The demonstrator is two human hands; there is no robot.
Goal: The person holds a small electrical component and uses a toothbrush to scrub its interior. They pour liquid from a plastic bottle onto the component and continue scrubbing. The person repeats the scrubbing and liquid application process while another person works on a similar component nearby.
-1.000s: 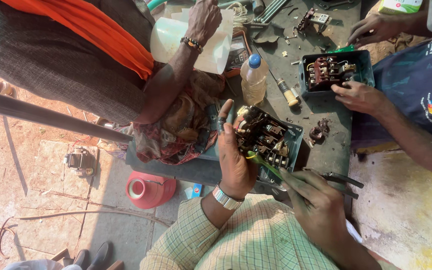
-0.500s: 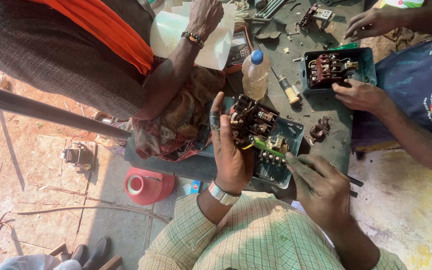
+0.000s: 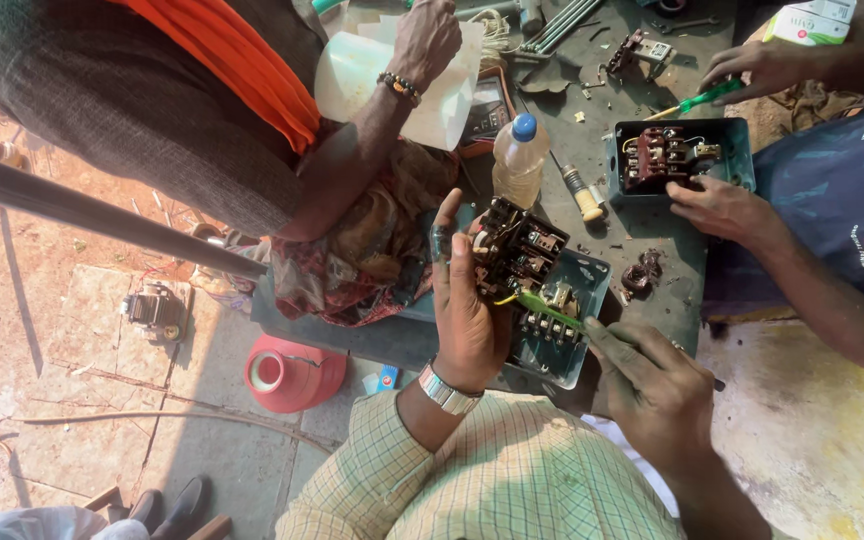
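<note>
Dark, cluttered work surface [image 3: 652, 225] outdoors over a dusty stone floor [image 3: 82, 400]; on it a plastic bottle [image 3: 519, 158] and a second open switch box [image 3: 677, 158] tended by a co-worker. Left hand [image 3: 467, 310], fingers curled, grips the black switch assembly [image 3: 520, 250] at the near teal box [image 3: 577, 310]; right hand [image 3: 652, 385] pinches a green-handled screwdriver [image 3: 552, 308], its tip apparently in the terminals. Against half a second ago — the grip is unchanged, the right hand a little closer in.

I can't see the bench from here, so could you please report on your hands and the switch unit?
Left hand grips switch unit in teal box. Right hand holds green screwdriver, tip at unit. Bottle close behind.
</note>
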